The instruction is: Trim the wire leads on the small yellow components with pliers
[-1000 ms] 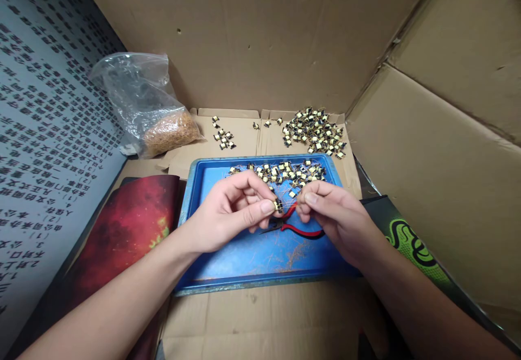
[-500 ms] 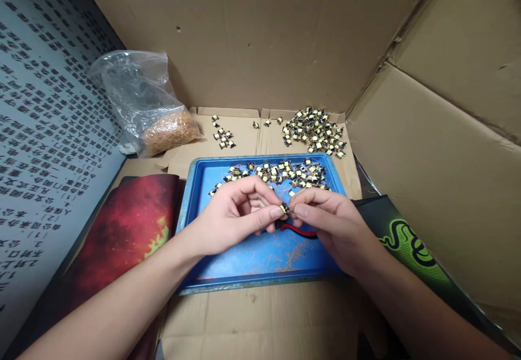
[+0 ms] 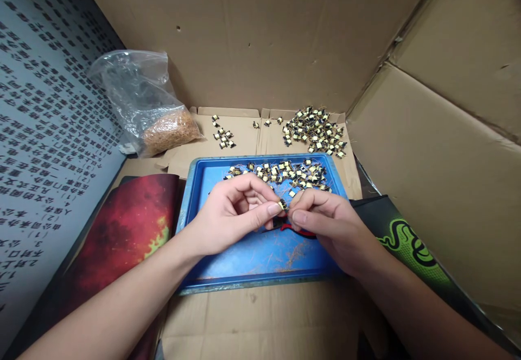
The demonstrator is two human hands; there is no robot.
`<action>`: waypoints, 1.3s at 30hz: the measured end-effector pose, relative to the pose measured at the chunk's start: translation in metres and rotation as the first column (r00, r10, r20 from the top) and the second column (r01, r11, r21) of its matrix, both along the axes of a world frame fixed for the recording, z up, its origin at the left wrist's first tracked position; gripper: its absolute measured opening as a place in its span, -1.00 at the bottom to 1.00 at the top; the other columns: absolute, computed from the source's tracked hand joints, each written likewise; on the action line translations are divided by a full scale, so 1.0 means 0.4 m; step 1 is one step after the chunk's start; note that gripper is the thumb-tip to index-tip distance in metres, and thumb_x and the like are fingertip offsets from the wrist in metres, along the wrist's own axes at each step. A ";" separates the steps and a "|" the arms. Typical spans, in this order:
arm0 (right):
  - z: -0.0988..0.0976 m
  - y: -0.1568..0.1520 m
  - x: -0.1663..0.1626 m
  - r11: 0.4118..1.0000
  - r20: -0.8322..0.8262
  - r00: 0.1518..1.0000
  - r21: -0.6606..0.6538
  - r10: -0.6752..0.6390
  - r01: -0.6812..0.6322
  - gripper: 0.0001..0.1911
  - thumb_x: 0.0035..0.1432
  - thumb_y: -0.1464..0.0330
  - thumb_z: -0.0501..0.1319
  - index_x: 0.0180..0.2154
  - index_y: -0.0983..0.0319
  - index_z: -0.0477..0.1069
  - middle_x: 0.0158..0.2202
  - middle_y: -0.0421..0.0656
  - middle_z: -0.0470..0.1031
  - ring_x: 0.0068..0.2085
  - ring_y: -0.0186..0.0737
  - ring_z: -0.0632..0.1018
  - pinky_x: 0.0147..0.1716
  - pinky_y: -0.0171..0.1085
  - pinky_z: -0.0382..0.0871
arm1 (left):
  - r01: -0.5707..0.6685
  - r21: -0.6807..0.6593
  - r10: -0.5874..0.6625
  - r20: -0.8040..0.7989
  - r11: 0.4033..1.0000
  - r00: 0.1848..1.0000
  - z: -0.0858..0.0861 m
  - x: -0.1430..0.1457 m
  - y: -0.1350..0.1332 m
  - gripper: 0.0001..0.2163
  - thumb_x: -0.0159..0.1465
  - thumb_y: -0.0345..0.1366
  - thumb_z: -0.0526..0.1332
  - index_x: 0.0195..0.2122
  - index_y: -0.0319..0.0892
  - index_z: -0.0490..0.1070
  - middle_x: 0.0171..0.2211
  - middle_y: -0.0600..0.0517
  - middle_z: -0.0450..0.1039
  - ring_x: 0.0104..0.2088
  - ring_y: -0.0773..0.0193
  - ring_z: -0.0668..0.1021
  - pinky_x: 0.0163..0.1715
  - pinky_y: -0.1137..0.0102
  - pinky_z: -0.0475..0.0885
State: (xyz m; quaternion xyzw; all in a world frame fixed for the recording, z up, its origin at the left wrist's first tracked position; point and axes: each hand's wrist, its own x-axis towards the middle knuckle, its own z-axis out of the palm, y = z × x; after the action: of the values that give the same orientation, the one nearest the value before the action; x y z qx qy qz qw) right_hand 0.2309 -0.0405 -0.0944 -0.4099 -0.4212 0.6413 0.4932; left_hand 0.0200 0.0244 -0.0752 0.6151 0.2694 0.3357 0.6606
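Observation:
Between thumb and forefinger, my left hand (image 3: pixel 234 210) pinches a small transformer (image 3: pixel 282 204) with yellow tape and black ends. Close on its right side, my right hand (image 3: pixel 331 221) is closed, thumb against forefinger, at the transformer's fine wire leads. Both hands are over a blue tray (image 3: pixel 260 279). Beneath the fingers shows a tool with a red and black handle (image 3: pixel 301 232), partly covered; whether the right hand touches it I cannot tell. More small transformers (image 3: pixel 279 172) with copper wires lie along the tray's far side.
Behind the tray, a heap of transformers (image 3: pixel 313 131) sits right and a smaller group (image 3: pixel 223 138) left on cardboard. A clear bag of copper-coloured bits (image 3: pixel 169 132) stands at far left. Cardboard walls (image 3: pixel 260 34) enclose the back and right. Wire scraps litter the tray.
My right hand has shifted slightly left, and its fingertips are now closer to the transformer. The transformer has turned a little in my left fingers.

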 end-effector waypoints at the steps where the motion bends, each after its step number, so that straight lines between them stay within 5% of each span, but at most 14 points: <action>1: 0.000 0.001 0.004 1.000 0.005 1.000 0.000 0.005 -0.005 -0.80 0.18 0.20 0.48 -0.33 0.18 0.60 -0.37 -0.20 0.53 -0.31 -0.28 0.49 -0.24 -0.27 0.39 | 0.003 -0.001 -0.003 0.005 1.000 1.000 0.000 0.001 0.000 -0.80 0.32 -0.27 0.44 -0.26 -0.26 0.46 -0.51 0.04 0.56 -0.53 0.42 0.55 -0.52 0.58 0.45; 5: 0.005 0.005 0.019 1.000 0.019 1.000 0.007 -0.010 0.010 -0.69 0.24 0.13 0.43 -0.06 0.14 0.63 -0.24 -0.17 0.60 -0.23 -0.25 0.57 -0.19 -0.28 0.46 | 0.024 -0.028 -0.023 0.029 0.999 0.999 -0.003 0.001 0.000 -0.79 0.32 -0.26 0.44 -0.23 -0.26 0.47 -0.46 0.03 0.56 -0.51 0.43 0.53 -0.48 0.55 0.45; 13: 0.013 0.011 0.014 0.992 0.266 0.964 0.125 -0.026 -0.008 -0.80 0.31 0.20 0.39 -0.30 0.19 0.58 -0.31 -0.18 0.61 -0.25 -0.23 0.59 -0.17 -0.24 0.47 | 0.071 -0.001 -0.071 -0.017 0.997 0.997 -0.001 -0.001 -0.004 -0.83 0.35 -0.27 0.40 -0.21 -0.28 0.50 -0.44 0.03 0.51 -0.48 0.43 0.46 -0.47 0.54 0.38; 18: 0.004 0.002 0.002 0.971 0.399 0.902 0.228 -0.165 0.077 -0.80 0.33 0.20 0.37 -0.28 0.18 0.56 -0.31 -0.18 0.55 -0.27 -0.23 0.55 -0.21 -0.24 0.44 | 0.139 0.023 -0.137 -0.085 0.990 0.987 0.003 0.000 -0.005 -0.82 0.36 -0.25 0.39 -0.21 -0.28 0.52 -0.50 0.10 0.38 -0.49 0.44 0.37 -0.48 0.55 0.31; 21: 0.003 -0.005 0.003 0.956 0.393 0.887 0.254 -0.241 0.147 -0.81 0.39 0.18 0.30 -0.11 0.15 0.56 -0.23 -0.17 0.56 -0.23 -0.23 0.56 -0.20 -0.24 0.45 | 0.122 0.002 -0.122 -0.069 0.993 0.990 -0.003 -0.002 0.000 -0.81 0.34 -0.25 0.41 -0.22 -0.27 0.51 -0.48 0.08 0.42 -0.49 0.43 0.44 -0.46 0.55 0.37; 24: 0.007 -0.006 0.010 0.976 0.387 0.908 0.202 -0.158 0.084 -0.76 0.42 0.16 0.26 -0.02 0.14 0.53 -0.20 -0.16 0.57 -0.21 -0.23 0.57 -0.18 -0.24 0.46 | 0.053 -0.024 -0.053 0.003 0.998 0.999 -0.008 -0.005 0.006 -0.78 0.32 -0.26 0.43 -0.13 -0.26 0.50 -0.41 0.03 0.53 -0.44 0.38 0.57 -0.40 0.52 0.49; 27: 0.017 -0.005 0.009 0.975 0.443 0.890 0.222 -0.106 0.006 -0.84 0.33 0.22 0.34 -0.14 0.16 0.54 -0.25 -0.17 0.57 -0.23 -0.21 0.56 -0.19 -0.22 0.45 | 0.012 -0.029 -0.012 -0.003 1.000 1.000 -0.006 -0.006 0.009 -0.77 0.31 -0.29 0.44 -0.08 -0.27 0.53 -0.39 0.00 0.58 -0.44 0.37 0.60 -0.39 0.51 0.53; 35: 0.035 -0.009 -0.002 0.880 0.609 0.738 0.472 -0.289 -0.045 -0.90 0.34 0.38 0.31 -0.29 0.15 0.51 -0.29 -0.17 0.60 -0.23 -0.19 0.59 -0.16 -0.16 0.44 | -0.006 -0.029 0.004 -0.045 1.000 0.999 -0.005 0.005 0.008 -0.83 0.30 -0.29 0.44 -0.21 -0.30 0.57 -0.43 0.01 0.55 -0.45 0.44 0.50 -0.41 0.55 0.42; 39: 0.029 -0.012 -0.004 0.756 0.625 0.658 0.642 -0.420 -0.127 -0.90 0.30 0.46 0.28 -0.27 0.14 0.47 -0.29 -0.17 0.59 -0.24 -0.18 0.58 -0.17 -0.13 0.41 | -0.008 -0.003 0.008 -0.070 1.000 0.998 -0.017 0.007 0.009 -0.80 0.29 -0.26 0.44 -0.25 -0.31 0.56 -0.48 0.06 0.45 -0.48 0.46 0.39 -0.44 0.55 0.34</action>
State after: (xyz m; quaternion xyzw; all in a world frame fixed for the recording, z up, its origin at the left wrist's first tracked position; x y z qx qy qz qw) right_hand 0.2292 -0.0453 -0.0829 -0.4753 -0.7369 0.1914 0.4409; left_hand 0.0226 0.0279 -0.0821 0.6243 0.2953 0.3160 0.6505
